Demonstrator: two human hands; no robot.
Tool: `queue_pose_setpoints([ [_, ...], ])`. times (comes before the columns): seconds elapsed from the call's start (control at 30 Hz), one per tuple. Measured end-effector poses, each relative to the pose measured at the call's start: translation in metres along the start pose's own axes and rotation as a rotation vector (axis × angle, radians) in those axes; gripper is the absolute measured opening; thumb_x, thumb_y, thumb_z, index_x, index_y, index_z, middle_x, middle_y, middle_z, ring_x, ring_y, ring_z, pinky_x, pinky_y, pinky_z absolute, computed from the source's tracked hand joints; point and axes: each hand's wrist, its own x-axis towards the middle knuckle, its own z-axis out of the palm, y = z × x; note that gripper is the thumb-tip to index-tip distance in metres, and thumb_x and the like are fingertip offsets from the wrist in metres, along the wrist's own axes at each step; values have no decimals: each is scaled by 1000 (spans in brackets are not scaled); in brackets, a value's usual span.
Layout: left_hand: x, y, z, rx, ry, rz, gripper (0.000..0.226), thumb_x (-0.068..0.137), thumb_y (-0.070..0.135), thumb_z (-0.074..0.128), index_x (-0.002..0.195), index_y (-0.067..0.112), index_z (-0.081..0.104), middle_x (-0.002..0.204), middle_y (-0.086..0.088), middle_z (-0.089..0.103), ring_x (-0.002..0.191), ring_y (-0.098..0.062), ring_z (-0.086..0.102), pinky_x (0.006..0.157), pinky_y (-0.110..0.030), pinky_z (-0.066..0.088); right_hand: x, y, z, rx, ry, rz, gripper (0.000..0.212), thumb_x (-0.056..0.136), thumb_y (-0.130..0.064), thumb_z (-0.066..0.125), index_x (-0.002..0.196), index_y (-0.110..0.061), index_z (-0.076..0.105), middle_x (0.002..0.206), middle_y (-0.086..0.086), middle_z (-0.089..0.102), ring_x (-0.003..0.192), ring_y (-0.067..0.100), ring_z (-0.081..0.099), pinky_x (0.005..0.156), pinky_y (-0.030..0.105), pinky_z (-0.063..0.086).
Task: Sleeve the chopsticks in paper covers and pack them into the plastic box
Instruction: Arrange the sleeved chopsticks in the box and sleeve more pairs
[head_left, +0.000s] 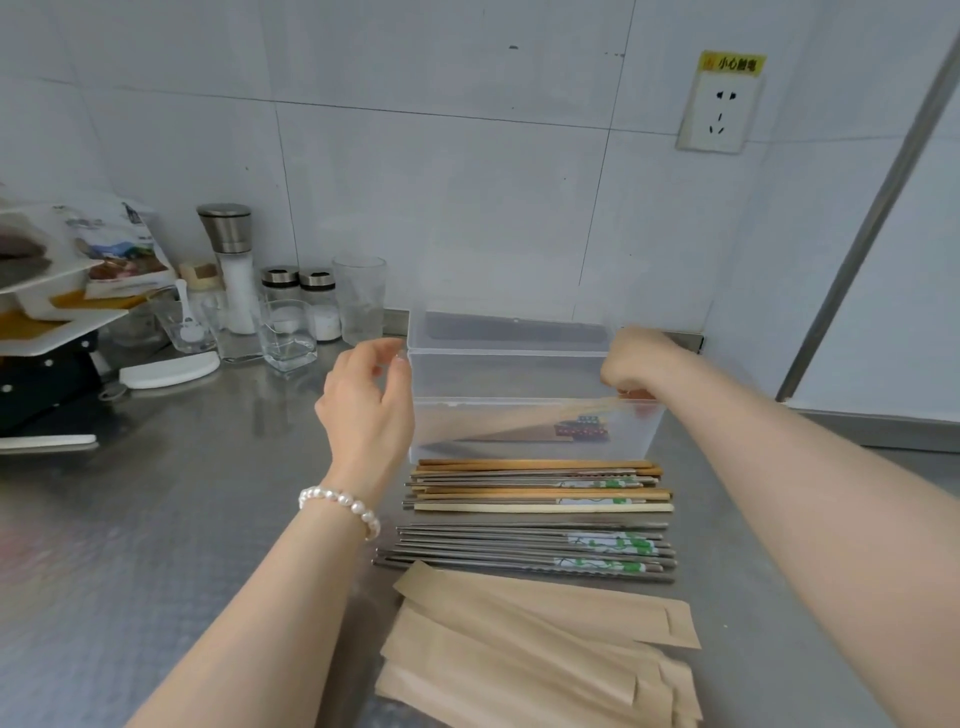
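Plastic box (530, 415) stands open on the steel surface (208, 493), behind loose chopsticks (535, 519) and paper covers (535, 649). Left grip (366, 400): released, fingers relaxed beside the box's left wall. Right grip (636, 361): apparently grasping a sleeved pair at the box's right rim.

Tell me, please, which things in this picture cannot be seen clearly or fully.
- Right hand, head view: its fingers curl down behind the box rim, so what they grip is unclear.
- Box contents: the cloudy wall blurs them; sleeved or not, and the count, cannot be told.
- Paper covers: the bottom edge cuts the pile off.
- Bags and plates at left: cut by the edge and blurred.
- Left hand: holds nothing visible.
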Motion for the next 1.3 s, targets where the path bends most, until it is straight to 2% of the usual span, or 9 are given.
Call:
queue_pose_setpoints([
  [0.17, 0, 0, 0, 7, 0, 7, 32, 80, 39, 38, 104, 29, 58, 107, 6, 57, 105, -17, 52, 99, -49, 37, -8, -11, 2, -158, -34, -27, 32, 93, 0, 32, 62, -4, 41, 69, 8, 46, 91, 26, 62, 45, 24, 33],
  [0.27, 0, 0, 0, 18, -5, 22, 31, 80, 38, 38, 103, 29, 58, 105, 8, 57, 104, -18, 52, 98, -49, 38, 0, -5, 6, -152, -77, -48, 28, 92, -3, 37, 65, -6, 41, 69, 9, 46, 74, 25, 60, 47, 26, 35],
  [0.4, -2, 2, 1, 25, -17, 30, 26, 81, 38, 39, 100, 32, 56, 104, 9, 56, 104, -18, 53, 97, -49, 39, 5, 3, 10, -132, -108, -43, 26, 92, -3, 36, 66, -6, 39, 88, 18, 61, 80, 29, 64, 52, 28, 41],
  [0.53, -5, 5, 1, 37, -21, 71, 30, 81, 36, 40, 103, 27, 58, 104, 10, 55, 104, -17, 53, 97, -49, 38, 8, 10, 8, -36, -10, -78, 28, 89, -2, 38, 61, -7, 40, 66, 11, 48, 58, 25, 50, 45, 25, 33],
  [0.63, -12, 11, 3, 90, -53, 200, 30, 82, 33, 43, 102, 20, 61, 100, 11, 54, 100, -16, 52, 97, -45, 37, 11, 20, 6, 102, 106, -161, 20, 86, -2, 47, 80, 3, 65, 85, 15, 65, 81, 31, 61, 67, 29, 51],
  [0.7, -18, 14, 7, 117, -95, 293, 26, 83, 31, 46, 99, 18, 62, 97, 11, 54, 93, -14, 53, 91, -44, 39, 7, 26, 6, 159, 113, -237, 16, 84, -4, 59, 94, -2, 71, 98, 10, 69, 93, 24, 63, 79, 27, 49],
  [0.87, -25, 13, 15, 139, -172, 415, 28, 81, 38, 46, 89, 17, 64, 90, 10, 57, 83, -11, 52, 83, -46, 43, 4, 27, 2, 199, -62, -390, 12, 87, -13, 61, 92, -8, 71, 91, 8, 71, 76, 14, 61, 72, 24, 46],
  [1.07, -26, 10, 18, 123, -202, 437, 29, 82, 38, 44, 85, 19, 65, 83, 10, 58, 77, -8, 53, 78, -48, 46, 8, -2, 8, 132, -458, -247, 48, 99, -46, 17, 82, -11, 43, 78, 12, 74, 79, 23, 68, 75, 31, 52],
  [1.3, -26, 12, 17, 118, -186, 432, 20, 84, 30, 49, 84, 19, 65, 81, 13, 56, 77, -8, 54, 74, -47, 47, 7, -8, 18, 55, -489, -158, 57, 96, -54, 12, 87, -11, 48, 72, 8, 74, 93, 28, 66, 88, 37, 49],
])
